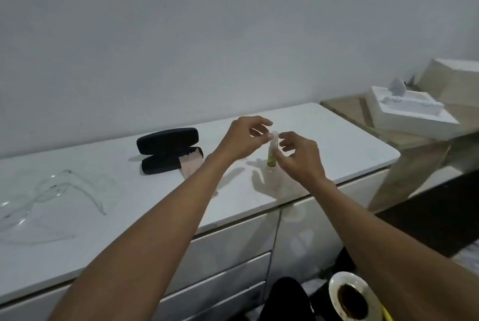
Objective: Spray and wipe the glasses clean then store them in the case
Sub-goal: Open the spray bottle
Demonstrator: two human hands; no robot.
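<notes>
A small clear spray bottle with a greenish bottom is held upright above the white cabinet top. My right hand grips its lower part. My left hand pinches the cap at its top with thumb and forefinger. A black glasses case lies open to the left, and a pinkish cloth hangs out of it. Clear glasses lie on the cabinet top at the far left, away from both hands.
Drawers run below the cabinet's front edge. A white foam packing tray rests on a wooden surface at the right. A round plate with dark residue sits low at the bottom right, near a dark shape on the floor.
</notes>
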